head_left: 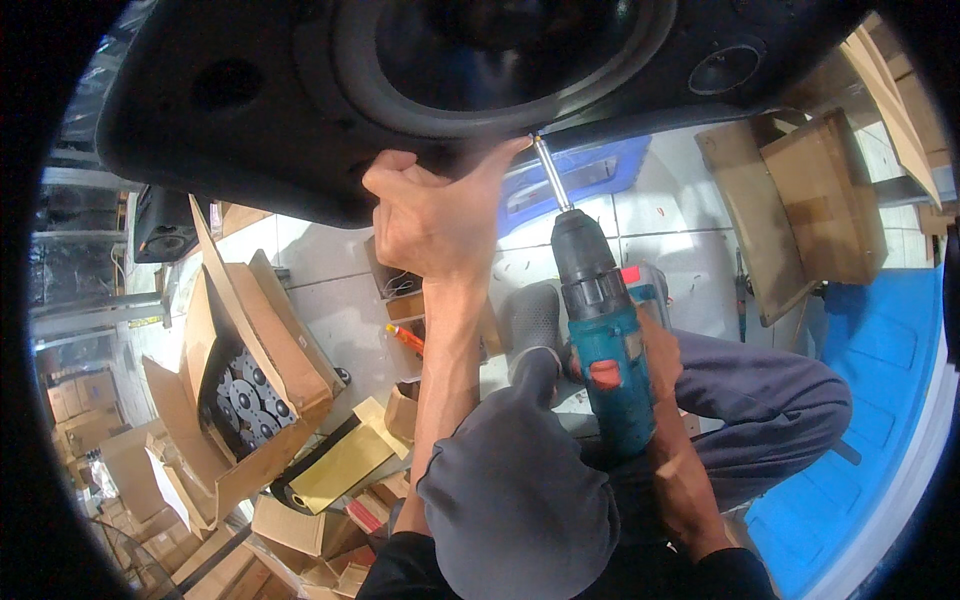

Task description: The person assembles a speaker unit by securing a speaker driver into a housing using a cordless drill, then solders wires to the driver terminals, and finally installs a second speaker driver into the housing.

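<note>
Above my hands is a large black speaker cabinet [250, 150] with a big round cone [500, 60]. My right hand [659, 362] grips a teal and black cordless drill [608, 345], pointed up and slightly left at the cabinet's lower edge. Its long silver bit [555, 175] reaches the edge just below the cone's ring. At the bit's tip, the stretched thumb or finger of my left hand [430, 220] meets it. The other fingers of that hand are curled in. Whatever small thing lies at the fingertip is too small to make out.
A blue plastic crate [600, 170] sits on the tiled floor beneath the cabinet. At left, an open carton [290, 340] holds several round black and grey parts. Wooden panels [825, 200] stand at right beside a blue plastic surface [880, 370]. My bent knees are below the drill.
</note>
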Demonstrator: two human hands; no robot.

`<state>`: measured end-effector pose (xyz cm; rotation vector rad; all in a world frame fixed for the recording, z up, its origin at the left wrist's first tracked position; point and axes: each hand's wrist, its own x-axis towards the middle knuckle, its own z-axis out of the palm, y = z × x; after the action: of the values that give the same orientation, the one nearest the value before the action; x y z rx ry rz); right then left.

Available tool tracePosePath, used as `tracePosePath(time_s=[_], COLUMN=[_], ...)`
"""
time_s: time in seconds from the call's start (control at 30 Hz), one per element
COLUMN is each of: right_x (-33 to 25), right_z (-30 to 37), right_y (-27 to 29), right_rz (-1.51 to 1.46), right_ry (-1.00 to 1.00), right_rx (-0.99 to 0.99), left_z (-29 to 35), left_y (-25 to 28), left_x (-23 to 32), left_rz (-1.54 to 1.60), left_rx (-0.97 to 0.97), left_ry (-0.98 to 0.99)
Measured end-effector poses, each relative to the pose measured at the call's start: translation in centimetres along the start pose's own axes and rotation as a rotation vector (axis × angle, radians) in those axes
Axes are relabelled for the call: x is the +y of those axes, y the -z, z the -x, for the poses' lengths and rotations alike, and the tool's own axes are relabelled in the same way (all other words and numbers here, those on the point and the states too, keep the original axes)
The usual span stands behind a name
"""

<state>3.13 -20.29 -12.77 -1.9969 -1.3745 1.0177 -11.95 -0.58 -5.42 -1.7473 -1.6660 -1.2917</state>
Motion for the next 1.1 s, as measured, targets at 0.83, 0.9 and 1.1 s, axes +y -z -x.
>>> tracePosePath(time_s=[0.83, 0.9, 1.1], right_x=[-5.8, -5.0, -2.1], right_z=[0.5, 0.8, -0.1], right_y=[6.3, 5.6, 1.8], right_rz=[0.528, 0.491, -0.03], right_ry=[0.816, 0.793, 0.774], right_rx=[0.462, 0.471, 0.481], left_z=[-1.9, -4.6, -20.4], left_y=[5.4, 8.8, 11.6], left_x=[0.6, 1.0, 2.7], left_rz=[0.236, 0.34, 0.642], left_rx=[-0.192, -0.054, 0.139], left_ry=[0.035, -0.033, -0.275])
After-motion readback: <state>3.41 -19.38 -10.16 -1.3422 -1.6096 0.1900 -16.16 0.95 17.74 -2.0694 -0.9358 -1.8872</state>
